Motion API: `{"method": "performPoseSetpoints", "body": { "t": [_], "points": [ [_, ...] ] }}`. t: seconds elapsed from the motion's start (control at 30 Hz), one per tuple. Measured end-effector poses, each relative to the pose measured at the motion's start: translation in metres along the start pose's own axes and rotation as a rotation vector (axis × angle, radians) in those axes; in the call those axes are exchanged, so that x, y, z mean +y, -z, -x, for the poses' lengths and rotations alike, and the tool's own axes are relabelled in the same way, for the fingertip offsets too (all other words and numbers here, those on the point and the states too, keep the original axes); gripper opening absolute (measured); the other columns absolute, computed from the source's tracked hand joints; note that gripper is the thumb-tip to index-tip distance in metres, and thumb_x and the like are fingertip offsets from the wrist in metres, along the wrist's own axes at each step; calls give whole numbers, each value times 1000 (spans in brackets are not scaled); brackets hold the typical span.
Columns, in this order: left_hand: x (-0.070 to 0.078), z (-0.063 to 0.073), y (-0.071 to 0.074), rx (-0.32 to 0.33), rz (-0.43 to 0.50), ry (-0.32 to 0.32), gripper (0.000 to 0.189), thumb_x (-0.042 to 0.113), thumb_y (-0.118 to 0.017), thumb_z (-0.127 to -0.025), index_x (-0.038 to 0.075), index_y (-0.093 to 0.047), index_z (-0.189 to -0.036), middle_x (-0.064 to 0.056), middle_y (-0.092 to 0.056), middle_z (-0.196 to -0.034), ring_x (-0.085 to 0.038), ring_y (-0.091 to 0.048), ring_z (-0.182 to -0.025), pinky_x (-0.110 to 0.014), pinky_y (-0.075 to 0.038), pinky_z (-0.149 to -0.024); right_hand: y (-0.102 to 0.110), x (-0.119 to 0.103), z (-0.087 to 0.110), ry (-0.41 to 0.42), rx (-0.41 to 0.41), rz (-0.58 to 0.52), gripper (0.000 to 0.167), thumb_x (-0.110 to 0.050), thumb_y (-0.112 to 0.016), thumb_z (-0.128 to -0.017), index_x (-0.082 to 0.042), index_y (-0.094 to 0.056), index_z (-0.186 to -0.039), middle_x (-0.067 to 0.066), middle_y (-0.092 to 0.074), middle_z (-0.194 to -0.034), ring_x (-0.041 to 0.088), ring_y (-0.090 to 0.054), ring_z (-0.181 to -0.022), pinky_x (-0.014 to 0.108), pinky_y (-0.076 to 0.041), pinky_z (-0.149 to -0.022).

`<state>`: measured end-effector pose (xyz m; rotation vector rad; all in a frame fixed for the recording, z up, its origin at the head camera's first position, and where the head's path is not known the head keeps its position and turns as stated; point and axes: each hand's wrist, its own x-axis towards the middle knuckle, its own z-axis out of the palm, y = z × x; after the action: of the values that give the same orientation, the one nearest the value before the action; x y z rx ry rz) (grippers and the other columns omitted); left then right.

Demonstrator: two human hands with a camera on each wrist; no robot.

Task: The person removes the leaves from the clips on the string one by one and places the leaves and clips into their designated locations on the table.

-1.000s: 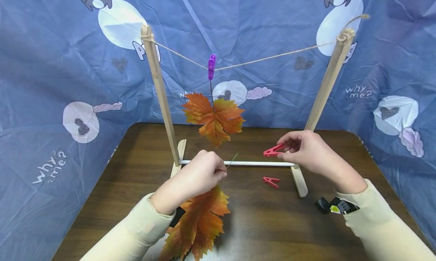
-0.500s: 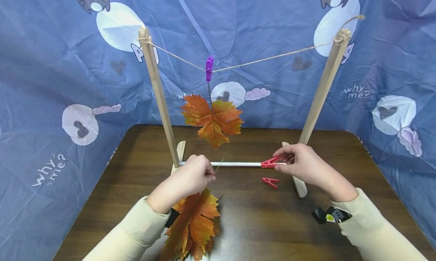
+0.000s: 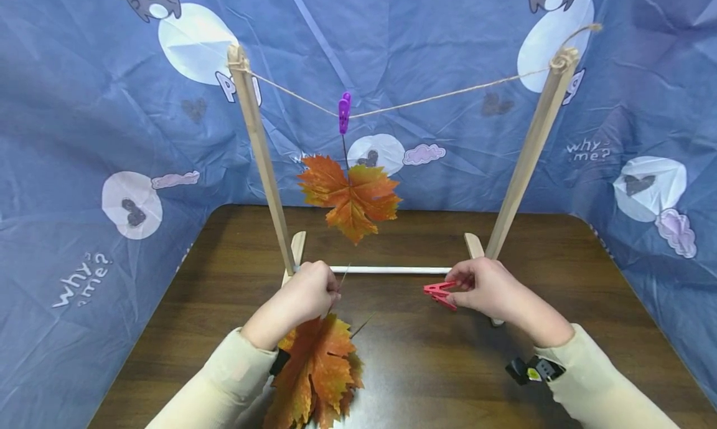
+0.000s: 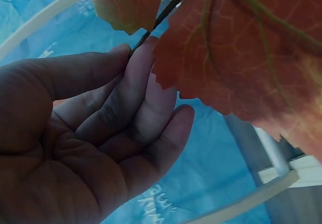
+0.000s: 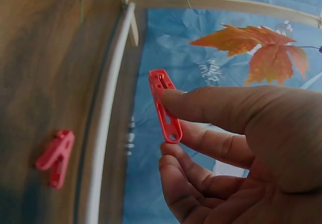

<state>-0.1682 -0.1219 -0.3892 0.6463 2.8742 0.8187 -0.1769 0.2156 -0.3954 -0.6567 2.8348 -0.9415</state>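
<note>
My left hand (image 3: pixel 305 297) pinches the thin stem (image 4: pixel 168 13) of an orange artificial maple leaf (image 3: pixel 319 360) between thumb and fingertips; the blade hangs below the hand. More leaf edges and another stem (image 3: pixel 364 325) show beneath it near the table. A red clothespin (image 5: pixel 162 105) is pinched between thumb and fingers of my right hand (image 3: pixel 488 291), over the table's middle. Beyond it, a second red clothespin (image 5: pixel 56 158) lies on the table, largely overlapped by the held one in the head view. Another orange leaf (image 3: pixel 351 195) hangs from a purple clothespin (image 3: pixel 344 113) on the twine.
A wooden frame has a left post (image 3: pixel 257 149) and a right post (image 3: pixel 529 155), with sagging twine (image 3: pixel 437 99) tied between their tops. A white rod (image 3: pixel 392 269) joins their feet low over the brown table (image 3: pixel 426 367). Blue printed cloth (image 3: pixel 437 37) hangs behind.
My right hand has lowered and come nearer with its clothespin, now in line with the one on the table. My left hand has shifted left and slightly down, carrying the leaf.
</note>
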Motion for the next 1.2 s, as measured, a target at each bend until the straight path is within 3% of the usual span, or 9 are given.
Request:
{"method": "performPoseSetpoints", "body": {
  "t": [0.13,0.37,0.47,0.63,0.87,1.2],
  "points": [
    [-9,-1,-11,-26,-3,17,30,-6,-74,-80,9,-66,-55,11,-51,-50,-7,-44,-50,-26,-40,-50,-9,6,3,-25,-20,6,16,-6,-85,-78,-8,-74,-89,-7,-61,-74,11,-56,-68,31,-47,-62],
    [-25,-7,-36,-17,4,17,51,-8,-67,-71,22,-34,-45,16,-23,-45,-4,-21,-45,-23,-20,-44,-28,19,4,-50,-40,44,15,-3,-82,-75,-6,-72,-85,-4,-61,-73,10,-55,-67,32,-47,-62],
    [-28,-9,-44,-21,-5,56,47,-6,-69,-71,20,-39,-46,15,-27,-46,-7,-25,-46,-25,-22,-45,-36,23,4,-57,-41,53,16,-5,-84,-75,-5,-71,-84,-5,-60,-71,10,-54,-65,31,-47,-60],
    [-31,-10,-51,-21,-34,113,34,-2,-74,-74,15,-57,-51,11,-45,-50,-11,-40,-51,-29,-38,-49,-47,29,6,-72,-32,80,19,-8,-87,-72,-5,-70,-81,-5,-57,-67,10,-49,-60,31,-43,-56],
    [-35,-10,-60,-16,-29,124,43,-3,-77,-76,14,-49,-48,11,-36,-47,-12,-36,-50,-30,-35,-48,-56,36,7,-99,-22,116,21,-7,-87,-71,-6,-67,-77,-5,-53,-65,12,-47,-58,32,-41,-55],
    [-37,-9,-72,-27,-25,138,32,-4,-75,-74,12,-56,-54,6,-48,-52,-13,-42,-52,-32,-42,-51,-65,41,11,-161,-41,171,24,-8,-90,-72,-4,-69,-81,-2,-60,-70,14,-52,-63,37,-47,-61]
  ]
}}
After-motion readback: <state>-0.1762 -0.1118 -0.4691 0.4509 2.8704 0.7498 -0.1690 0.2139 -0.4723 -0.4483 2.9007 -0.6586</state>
